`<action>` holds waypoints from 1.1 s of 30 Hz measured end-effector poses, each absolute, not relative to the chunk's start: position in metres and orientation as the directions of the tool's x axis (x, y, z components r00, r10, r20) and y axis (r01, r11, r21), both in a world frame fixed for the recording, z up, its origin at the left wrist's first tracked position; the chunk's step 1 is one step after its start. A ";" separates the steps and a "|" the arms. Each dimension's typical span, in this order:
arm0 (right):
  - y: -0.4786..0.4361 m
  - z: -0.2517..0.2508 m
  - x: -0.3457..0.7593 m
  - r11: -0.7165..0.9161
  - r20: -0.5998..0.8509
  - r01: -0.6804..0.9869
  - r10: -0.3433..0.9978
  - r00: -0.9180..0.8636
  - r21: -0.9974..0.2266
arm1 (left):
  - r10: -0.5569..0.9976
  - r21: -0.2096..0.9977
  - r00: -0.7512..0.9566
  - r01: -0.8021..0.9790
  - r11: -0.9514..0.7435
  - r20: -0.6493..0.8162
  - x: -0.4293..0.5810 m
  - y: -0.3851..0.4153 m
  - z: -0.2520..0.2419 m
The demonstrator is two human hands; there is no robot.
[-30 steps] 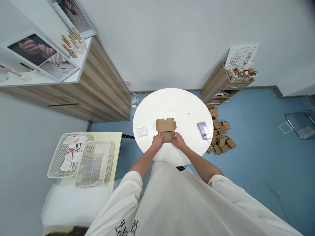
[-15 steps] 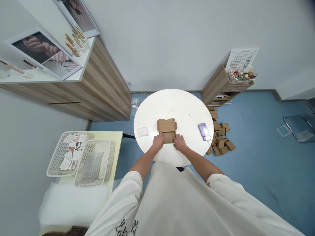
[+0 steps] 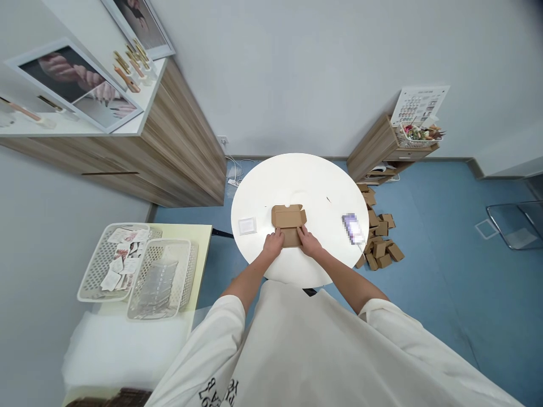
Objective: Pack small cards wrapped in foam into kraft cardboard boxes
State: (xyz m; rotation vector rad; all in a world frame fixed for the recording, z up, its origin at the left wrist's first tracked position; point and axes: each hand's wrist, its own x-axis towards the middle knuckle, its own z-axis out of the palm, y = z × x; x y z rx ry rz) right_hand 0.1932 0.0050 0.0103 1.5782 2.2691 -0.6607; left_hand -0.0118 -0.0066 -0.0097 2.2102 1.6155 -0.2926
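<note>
A small brown cardboard box [image 3: 288,217] lies opened out on the round white table [image 3: 271,175], its lid part and side flaps spread toward the far side. At its near left side my left hand [image 3: 274,243] grips the edge, fingertips on the board. My right hand [image 3: 309,243] holds the right side, with its fingers reaching a little over the near panel. A flat, pale rectangular packet [image 3: 247,226] lies left of the box. To the right is a phone-like purple and white item [image 3: 353,228], blurred out, with a cable.
Several folded brown boxes [image 3: 384,249] are piled on the blue floor right of the table. White baskets [image 3: 186,277] with papers and clear plastic pieces stand on a side table at left. A wooden cabinet [image 3: 186,135] and a small shelf unit [image 3: 373,148] stand by the wall.
My right hand has shifted slightly up and inward, its fingers now further over the box's right side. My left hand stays in place. The view has tilted slightly.
</note>
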 end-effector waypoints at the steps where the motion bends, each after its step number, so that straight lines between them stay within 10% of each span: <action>1: 0.008 0.009 0.193 0.299 -0.499 0.934 0.790 -0.357 -0.195 | 0.865 0.192 0.317 0.946 -0.260 -0.389 -0.012 -0.008 -0.009; 9: 0.020 0.007 0.189 0.301 -0.541 0.935 0.763 -0.354 -0.188 | 0.943 0.378 0.252 0.912 -0.157 -0.216 -0.045 -0.020 0.003; 17: 0.020 0.006 0.186 0.303 -0.550 0.939 0.763 -0.340 -0.161 | 0.734 0.399 -0.556 0.616 0.679 -0.390 -0.137 0.017 -0.010; 33: 0.021 0.004 0.183 0.297 -0.559 0.946 0.766 -0.317 -0.129 | 0.701 0.517 -0.424 0.477 0.711 -0.574 -0.166 0.043 -0.035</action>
